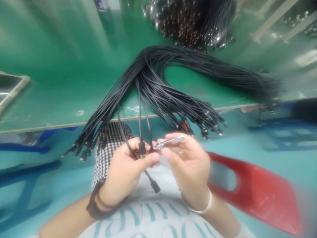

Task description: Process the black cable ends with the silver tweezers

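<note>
My left hand [131, 167] is closed on black USB cables [140, 127], with one plug [142, 148] lying across its fingers. Another cable runs over the hand and ends in a black plug [155, 186] dangling below it. Pinched in my right hand [189, 168] is a pair of silver nail clippers [170, 142]. The jaws of the clippers touch or nearly touch a cable end at my left fingertips; the exact contact is too small to tell. These cables come from a large black cable bundle [158, 82] draped over the table edge.
A green table [61, 86] stretches ahead, with another cable heap [188, 23] at its back. At the left lies a light-framed tray [15, 89]. A red plastic stool [262, 191] stands at my right. Checked fabric [106, 162] is beside my left wrist.
</note>
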A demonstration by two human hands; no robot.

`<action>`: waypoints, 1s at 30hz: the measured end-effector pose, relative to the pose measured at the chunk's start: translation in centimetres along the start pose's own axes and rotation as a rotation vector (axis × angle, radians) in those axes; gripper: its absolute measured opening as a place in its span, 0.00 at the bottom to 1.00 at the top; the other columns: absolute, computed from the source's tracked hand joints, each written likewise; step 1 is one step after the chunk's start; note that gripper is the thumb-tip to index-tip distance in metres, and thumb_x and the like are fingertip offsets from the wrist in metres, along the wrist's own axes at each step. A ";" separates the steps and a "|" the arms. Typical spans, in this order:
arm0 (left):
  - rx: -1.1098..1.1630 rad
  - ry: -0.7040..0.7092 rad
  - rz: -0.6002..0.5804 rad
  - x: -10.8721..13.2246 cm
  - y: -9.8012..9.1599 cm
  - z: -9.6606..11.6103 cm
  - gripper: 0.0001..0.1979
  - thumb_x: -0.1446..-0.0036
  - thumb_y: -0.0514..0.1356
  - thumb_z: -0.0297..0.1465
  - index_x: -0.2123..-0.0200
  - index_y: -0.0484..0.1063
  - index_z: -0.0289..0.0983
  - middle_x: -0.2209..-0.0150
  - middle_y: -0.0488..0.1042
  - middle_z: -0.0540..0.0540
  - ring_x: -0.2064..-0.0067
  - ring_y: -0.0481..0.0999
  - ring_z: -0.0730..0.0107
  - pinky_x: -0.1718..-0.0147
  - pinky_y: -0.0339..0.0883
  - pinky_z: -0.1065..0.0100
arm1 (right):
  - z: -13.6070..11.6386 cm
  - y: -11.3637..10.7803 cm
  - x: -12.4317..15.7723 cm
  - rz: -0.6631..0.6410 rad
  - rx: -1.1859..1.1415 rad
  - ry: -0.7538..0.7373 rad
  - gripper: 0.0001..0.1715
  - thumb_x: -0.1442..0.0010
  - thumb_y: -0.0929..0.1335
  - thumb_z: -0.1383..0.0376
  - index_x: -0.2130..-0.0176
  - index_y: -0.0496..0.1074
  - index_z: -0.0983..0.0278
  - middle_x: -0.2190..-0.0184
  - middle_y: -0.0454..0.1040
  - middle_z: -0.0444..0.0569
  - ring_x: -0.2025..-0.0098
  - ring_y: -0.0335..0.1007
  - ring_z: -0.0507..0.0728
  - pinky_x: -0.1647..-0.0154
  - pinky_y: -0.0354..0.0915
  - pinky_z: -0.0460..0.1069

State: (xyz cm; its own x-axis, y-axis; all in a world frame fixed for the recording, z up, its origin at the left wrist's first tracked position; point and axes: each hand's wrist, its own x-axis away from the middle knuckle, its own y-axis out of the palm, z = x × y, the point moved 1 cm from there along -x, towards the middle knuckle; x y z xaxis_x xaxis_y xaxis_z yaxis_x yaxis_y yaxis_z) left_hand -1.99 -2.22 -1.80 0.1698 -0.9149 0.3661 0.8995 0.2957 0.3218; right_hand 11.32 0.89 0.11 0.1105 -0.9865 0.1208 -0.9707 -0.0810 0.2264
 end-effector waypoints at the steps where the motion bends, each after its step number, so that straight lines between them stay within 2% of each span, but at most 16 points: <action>1: -0.015 0.002 0.000 0.0 0.0 0.1 0.12 0.56 0.74 0.25 0.76 0.73 0.38 0.78 0.77 0.55 0.76 0.76 0.75 0.75 0.71 0.76 | 0.0 0.0 0.0 -0.001 0.006 0.006 0.15 0.49 0.76 0.71 0.62 0.76 0.57 0.68 0.84 0.43 0.71 0.82 0.56 0.74 0.80 0.48; 8: -0.087 -0.006 0.001 -0.2 -0.1 0.2 0.11 0.55 0.74 0.26 0.76 0.73 0.37 0.78 0.77 0.52 0.76 0.76 0.73 0.74 0.71 0.75 | -0.1 0.1 -0.1 -0.013 0.005 -0.024 0.15 0.48 0.75 0.74 0.63 0.77 0.55 0.68 0.83 0.39 0.69 0.82 0.54 0.73 0.79 0.43; 14: -0.149 -0.017 0.002 -0.1 -0.1 0.3 0.11 0.54 0.73 0.27 0.76 0.72 0.37 0.78 0.78 0.53 0.76 0.75 0.74 0.74 0.71 0.75 | 0.5 0.1 -0.6 0.070 -0.038 -0.012 0.13 0.47 0.74 0.73 0.63 0.76 0.57 0.70 0.82 0.40 0.70 0.82 0.53 0.73 0.78 0.43; 18: -0.125 -0.090 -0.110 -0.4 0.1 0.4 0.10 0.52 0.73 0.28 0.73 0.73 0.37 0.80 0.76 0.55 0.77 0.74 0.76 0.76 0.70 0.77 | 0.4 0.0 -1.2 -0.125 -0.144 0.044 0.11 0.46 0.74 0.69 0.62 0.76 0.57 0.68 0.81 0.41 0.70 0.80 0.54 0.78 0.75 0.44; 20: -0.095 -0.124 -0.195 -0.4 0.1 0.4 0.11 0.55 0.74 0.28 0.71 0.75 0.38 0.76 0.79 0.54 0.74 0.77 0.75 0.73 0.71 0.77 | 0.1 -0.1 -1.4 -0.195 -0.051 0.050 0.10 0.46 0.75 0.69 0.62 0.76 0.58 0.67 0.81 0.42 0.68 0.79 0.53 0.73 0.76 0.45; 22: -0.039 -0.117 -0.248 -0.4 -0.1 0.5 0.12 0.52 0.74 0.32 0.65 0.77 0.38 0.68 0.83 0.51 0.67 0.80 0.71 0.68 0.73 0.75 | -0.3 -0.4 -1.6 -0.192 0.108 -0.007 0.11 0.46 0.75 0.69 0.62 0.76 0.59 0.65 0.80 0.43 0.63 0.79 0.54 0.63 0.77 0.47; 25: 0.032 -0.111 -0.237 -0.1 -0.6 0.6 0.15 0.38 0.61 0.42 0.55 0.77 0.37 0.59 0.83 0.42 0.61 0.82 0.64 0.63 0.75 0.69 | -0.9 -1.3 -2.6 -0.053 0.388 -0.207 0.08 0.44 0.74 0.68 0.61 0.76 0.59 0.63 0.80 0.45 0.59 0.79 0.56 0.55 0.75 0.52; 26: 0.036 -0.125 -0.220 -0.1 -0.8 0.6 0.17 0.35 0.57 0.42 0.55 0.77 0.36 0.59 0.83 0.41 0.61 0.82 0.63 0.64 0.75 0.68 | -1.0 -1.8 -3.1 0.054 0.499 -0.295 0.07 0.43 0.73 0.67 0.61 0.76 0.59 0.63 0.80 0.45 0.59 0.78 0.57 0.54 0.74 0.53; 28: 0.030 -0.158 -0.205 0.0 -0.9 0.5 0.15 0.34 0.57 0.40 0.56 0.77 0.34 0.61 0.83 0.40 0.64 0.82 0.64 0.66 0.75 0.69 | -1.2 -3.0 -4.1 0.350 0.701 -0.471 0.06 0.43 0.73 0.67 0.62 0.76 0.61 0.62 0.80 0.48 0.57 0.77 0.59 0.50 0.71 0.57; 30: 0.032 -0.183 -0.231 0.0 -0.9 0.3 0.15 0.35 0.58 0.39 0.55 0.76 0.35 0.63 0.83 0.41 0.67 0.82 0.66 0.69 0.75 0.70 | -1.3 -3.7 -4.7 0.573 0.724 -0.578 0.08 0.44 0.74 0.67 0.61 0.76 0.63 0.61 0.79 0.50 0.55 0.76 0.60 0.47 0.69 0.58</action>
State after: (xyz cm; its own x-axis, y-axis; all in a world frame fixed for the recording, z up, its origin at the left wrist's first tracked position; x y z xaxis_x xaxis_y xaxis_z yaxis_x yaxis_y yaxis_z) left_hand -2.91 -2.38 -1.81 -0.1159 -0.8953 0.4300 0.8921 0.0965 0.4413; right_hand 14.71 6.03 -0.05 -0.3320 -0.8067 -0.4889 -0.7623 0.5348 -0.3646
